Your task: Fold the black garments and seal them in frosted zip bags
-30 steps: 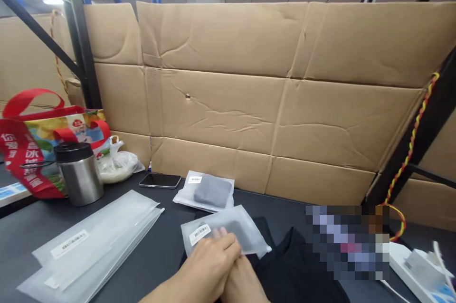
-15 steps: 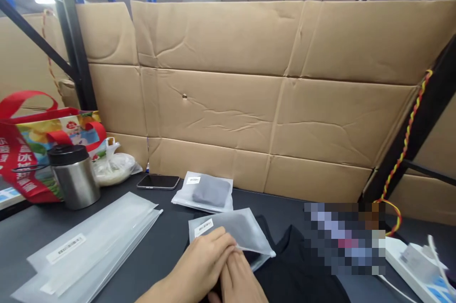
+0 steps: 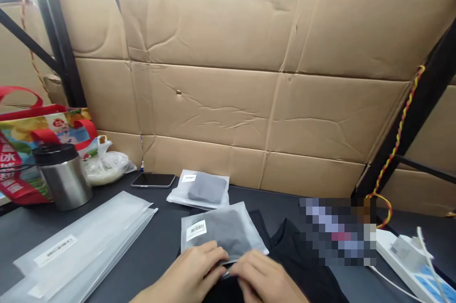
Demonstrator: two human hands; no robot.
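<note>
In front of me lies a frosted plastic zip bag [image 3: 226, 224] with a white barcode label and something dark inside. My left hand [image 3: 195, 269] is closed on the bag's near edge, thumb and fingers together. Just right of it, my right hand [image 3: 267, 277] pinches the same edge near the slider. The fingertips of both hands almost meet there. Beneath the bag and my hands spreads a black garment [image 3: 302, 260], partly covered by them. Behind sits another frosted bag [image 3: 203, 189], flat and closed, also with a dark item in it.
Several frosted bags [image 3: 92, 241] are stacked at left. Beyond them stand a steel cup [image 3: 64, 179], a printed shopping bag [image 3: 21, 151], a tied plastic bag [image 3: 107, 167] and a phone [image 3: 153, 180]. A power strip [image 3: 409, 260] is at right, and a cardboard wall [image 3: 213, 75] closes the back.
My hands, overlapping before, have moved apart, the right one to the right. The bag now lies flatter with its label in fuller view. The camera view has shifted slightly.
</note>
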